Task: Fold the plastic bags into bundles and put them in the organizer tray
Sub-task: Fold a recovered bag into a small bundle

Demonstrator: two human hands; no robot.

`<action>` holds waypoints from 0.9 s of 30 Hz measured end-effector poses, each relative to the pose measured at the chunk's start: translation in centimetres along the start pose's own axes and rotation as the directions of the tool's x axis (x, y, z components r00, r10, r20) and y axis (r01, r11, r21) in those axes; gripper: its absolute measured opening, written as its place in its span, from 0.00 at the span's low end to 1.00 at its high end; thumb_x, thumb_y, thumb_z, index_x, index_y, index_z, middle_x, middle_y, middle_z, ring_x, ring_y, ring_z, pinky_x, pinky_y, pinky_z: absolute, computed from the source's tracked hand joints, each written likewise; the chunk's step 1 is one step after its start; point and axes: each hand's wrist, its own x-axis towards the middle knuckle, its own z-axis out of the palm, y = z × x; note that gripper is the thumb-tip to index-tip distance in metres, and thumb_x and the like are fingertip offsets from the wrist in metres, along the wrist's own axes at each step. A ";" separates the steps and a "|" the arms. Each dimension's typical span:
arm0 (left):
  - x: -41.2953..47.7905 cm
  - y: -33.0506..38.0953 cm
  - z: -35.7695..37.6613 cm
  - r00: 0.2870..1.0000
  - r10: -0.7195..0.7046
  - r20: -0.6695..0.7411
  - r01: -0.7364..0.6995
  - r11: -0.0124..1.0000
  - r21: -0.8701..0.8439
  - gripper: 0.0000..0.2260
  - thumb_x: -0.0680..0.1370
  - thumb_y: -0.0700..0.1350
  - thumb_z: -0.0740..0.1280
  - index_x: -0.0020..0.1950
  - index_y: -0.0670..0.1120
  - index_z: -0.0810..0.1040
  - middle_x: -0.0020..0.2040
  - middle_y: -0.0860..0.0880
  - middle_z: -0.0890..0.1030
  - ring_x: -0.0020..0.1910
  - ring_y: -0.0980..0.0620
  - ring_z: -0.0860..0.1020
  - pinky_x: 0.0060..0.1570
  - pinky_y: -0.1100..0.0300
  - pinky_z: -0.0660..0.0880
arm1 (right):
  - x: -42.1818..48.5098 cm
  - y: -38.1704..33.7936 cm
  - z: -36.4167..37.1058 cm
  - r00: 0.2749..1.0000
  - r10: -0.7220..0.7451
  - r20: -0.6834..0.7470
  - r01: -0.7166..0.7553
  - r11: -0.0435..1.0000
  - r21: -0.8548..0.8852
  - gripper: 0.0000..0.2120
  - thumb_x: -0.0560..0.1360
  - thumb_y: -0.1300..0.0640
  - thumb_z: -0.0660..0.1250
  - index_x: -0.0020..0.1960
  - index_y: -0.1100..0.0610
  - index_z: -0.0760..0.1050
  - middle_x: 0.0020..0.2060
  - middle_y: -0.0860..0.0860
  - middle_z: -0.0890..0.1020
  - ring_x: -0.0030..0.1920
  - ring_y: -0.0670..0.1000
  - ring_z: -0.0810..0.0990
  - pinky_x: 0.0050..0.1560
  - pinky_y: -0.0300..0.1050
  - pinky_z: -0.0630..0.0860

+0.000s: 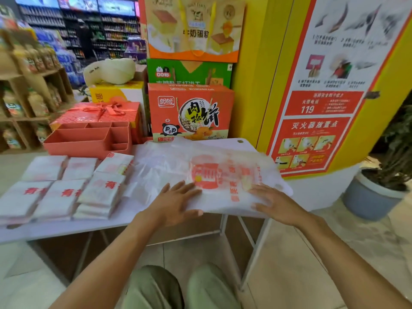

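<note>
A white plastic bag (pixel 211 170) with red print lies spread flat on the white folding table (pixel 66 228). My left hand (pixel 176 201) presses on its near left part with straight, spread fingers. My right hand (pixel 272 201) lies flat on its near right edge. Several folded bag bundles (pixel 66 192) sit in rows on the table's left half. The coral organizer tray (pixel 89 139), with several compartments, stands at the table's far left, behind the bundles.
Stacked snack cartons (pixel 189 112) and a red gift box (pixel 100 112) rise behind the table. A yellow pillar with a red poster (pixel 323 108) stands to the right, a potted plant (pixel 376 192) on the floor beside it. Wooden shelves (pixel 29 97) fill the left.
</note>
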 end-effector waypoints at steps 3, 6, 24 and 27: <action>0.0 -0.7 -0.3 1.000 0.017 -0.007 -0.017 1.000 0.010 0.38 0.75 0.77 0.53 0.81 0.62 0.53 0.83 0.56 0.53 0.82 0.49 0.50 0.79 0.39 0.47 | -0.6 -0.5 0.4 0.998 -0.027 0.058 0.038 0.980 -0.194 0.51 0.63 0.20 0.66 0.80 0.37 0.52 0.76 0.32 0.52 0.78 0.39 0.47 0.79 0.52 0.49; 0.1 -0.6 -0.3 0.996 0.031 -0.081 -0.032 0.999 -0.005 0.31 0.78 0.72 0.55 0.79 0.62 0.61 0.81 0.56 0.60 0.81 0.51 0.56 0.78 0.42 0.52 | -1.0 -0.7 1.2 0.998 -0.066 -0.008 0.059 0.936 -0.346 0.46 0.71 0.25 0.64 0.81 0.38 0.48 0.81 0.38 0.50 0.81 0.45 0.45 0.79 0.51 0.43; 2.4 -5.3 -5.6 0.974 -0.125 -0.191 0.090 0.979 -0.182 0.07 0.82 0.49 0.67 0.47 0.59 0.82 0.45 0.61 0.84 0.45 0.56 0.81 0.48 0.57 0.77 | 2.3 3.2 -4.5 0.981 0.107 -0.164 -0.084 0.986 0.141 0.16 0.83 0.51 0.64 0.37 0.52 0.78 0.36 0.43 0.82 0.40 0.46 0.80 0.44 0.45 0.76; 3.0 -6.6 -6.4 0.966 -0.241 -0.098 0.229 0.966 -0.121 0.08 0.83 0.46 0.64 0.48 0.56 0.80 0.41 0.57 0.85 0.37 0.60 0.82 0.45 0.57 0.80 | 2.8 4.2 -4.9 0.979 0.122 -0.166 -0.126 0.992 -0.012 0.15 0.83 0.51 0.65 0.39 0.50 0.80 0.41 0.47 0.81 0.43 0.48 0.80 0.46 0.48 0.77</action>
